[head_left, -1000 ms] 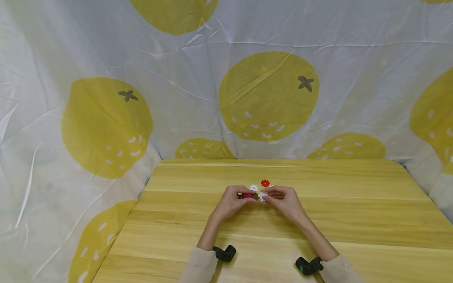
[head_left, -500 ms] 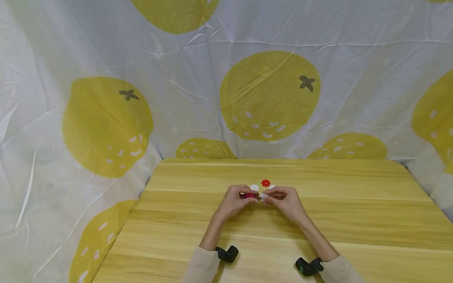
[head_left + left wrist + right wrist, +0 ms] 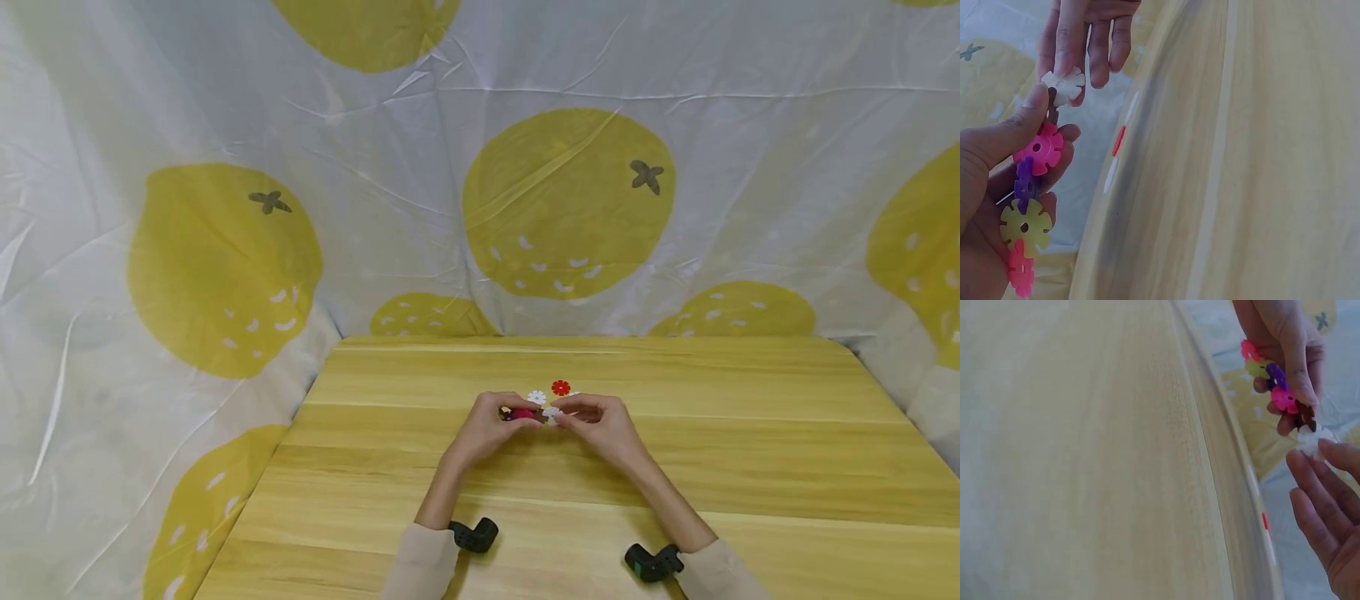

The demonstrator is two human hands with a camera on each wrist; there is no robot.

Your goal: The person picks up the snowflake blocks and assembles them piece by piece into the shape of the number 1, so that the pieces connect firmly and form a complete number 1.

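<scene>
A chain of notched plastic flower discs lies along my left hand (image 3: 483, 427), which grips it near its upper end. In the left wrist view the chain runs from a lower pink disc (image 3: 1020, 275) through a yellow disc (image 3: 1036, 232), a purple disc (image 3: 1026, 178) and a bright pink disc (image 3: 1050, 149) to a brown disc (image 3: 1052, 114). My right hand (image 3: 607, 427) pinches a white disc (image 3: 1066, 87) between thumb and fingers, against the brown one. Whether their notches interlock I cannot tell. The right hand's other fingers extend loosely.
On the wooden table (image 3: 375, 467), just beyond the hands, lie a white disc (image 3: 536, 397) and a red disc (image 3: 561, 388). Another white disc (image 3: 575, 394) shows partly behind the right hand. A lemon-print cloth (image 3: 397, 183) hangs behind the table.
The white disc has turned slightly in the right hand's fingers, edge-on half a second ago and flatter to view now. Both hands stay in nearly the same place.
</scene>
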